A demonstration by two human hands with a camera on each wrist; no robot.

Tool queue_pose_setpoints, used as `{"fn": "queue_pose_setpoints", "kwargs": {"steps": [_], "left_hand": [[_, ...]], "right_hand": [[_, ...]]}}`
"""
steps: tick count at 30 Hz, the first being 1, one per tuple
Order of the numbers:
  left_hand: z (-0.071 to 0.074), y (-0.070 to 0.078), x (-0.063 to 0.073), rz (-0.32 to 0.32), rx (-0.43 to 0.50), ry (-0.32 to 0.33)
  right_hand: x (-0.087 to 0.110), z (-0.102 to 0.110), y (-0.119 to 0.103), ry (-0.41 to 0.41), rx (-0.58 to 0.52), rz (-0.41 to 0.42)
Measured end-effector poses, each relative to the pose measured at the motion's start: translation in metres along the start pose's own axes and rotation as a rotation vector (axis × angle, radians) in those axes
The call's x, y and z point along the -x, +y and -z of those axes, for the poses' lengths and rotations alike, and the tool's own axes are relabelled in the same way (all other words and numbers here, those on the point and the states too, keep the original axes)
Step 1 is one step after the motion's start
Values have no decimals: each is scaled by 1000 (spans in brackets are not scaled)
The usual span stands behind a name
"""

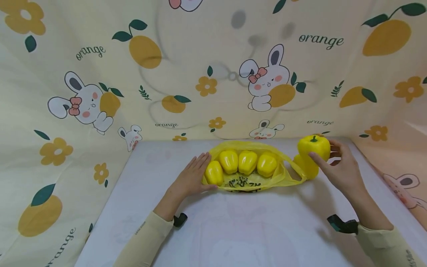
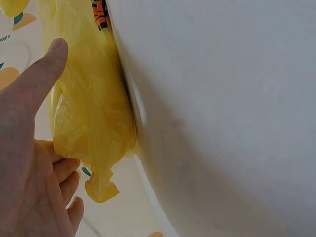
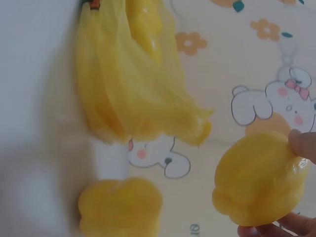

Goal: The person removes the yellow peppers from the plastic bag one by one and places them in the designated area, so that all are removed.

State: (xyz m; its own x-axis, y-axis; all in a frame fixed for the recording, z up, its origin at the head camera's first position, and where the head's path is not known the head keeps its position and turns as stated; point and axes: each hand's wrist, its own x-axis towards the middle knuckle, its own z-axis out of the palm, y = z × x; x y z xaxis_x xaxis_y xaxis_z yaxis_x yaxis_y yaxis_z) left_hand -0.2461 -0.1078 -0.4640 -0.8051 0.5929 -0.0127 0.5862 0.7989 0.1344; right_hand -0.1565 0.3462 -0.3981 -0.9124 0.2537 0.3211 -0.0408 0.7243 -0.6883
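A yellow pepper (image 1: 314,147) is hanging in the air over the right end of the tabletop (image 1: 233,230), its dark green stem pointing up. The right hand (image 1: 345,167) is clamping it, thumb on the near side and fingers behind. Going by its glossy, even skin, it is probably behaving like a light, rather stiff plastic model, a bit slippery; the broad sides are offering the surest hold, and the short stem too little to grip.

Below it, a second pepper (image 3: 121,207) is standing on the tabletop, near the drawn-out right end of a thin yellow bag (image 1: 285,176). Inside the bag, four peppers (image 1: 247,162) are sitting in a row, the leftmost one lying a little nearer the person. The bag is looking soft and flimsy, likely to crumple; its edge or handle would be the place to take hold.

The left hand (image 1: 193,174) is resting against the bag's left end, fingers extended and thumb apart, clamping nothing. Dark lettering is showing on the bag, too distorted to read. Behind, a printed cloth (image 1: 200,44) is repeating the word "orange" among rabbits, fruit and flowers.
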Motion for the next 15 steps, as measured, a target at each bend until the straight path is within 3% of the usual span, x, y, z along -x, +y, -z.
{"fn": "queue_pose_setpoints", "kwargs": {"steps": [9,15], "left_hand": [[-2,-2,-1,-10,-12,12],[-1,-1,0,-13,-3,19]], "right_hand": [[-2,9,17,26,30,-17],[-5,13,29,13,47,-89]]}}
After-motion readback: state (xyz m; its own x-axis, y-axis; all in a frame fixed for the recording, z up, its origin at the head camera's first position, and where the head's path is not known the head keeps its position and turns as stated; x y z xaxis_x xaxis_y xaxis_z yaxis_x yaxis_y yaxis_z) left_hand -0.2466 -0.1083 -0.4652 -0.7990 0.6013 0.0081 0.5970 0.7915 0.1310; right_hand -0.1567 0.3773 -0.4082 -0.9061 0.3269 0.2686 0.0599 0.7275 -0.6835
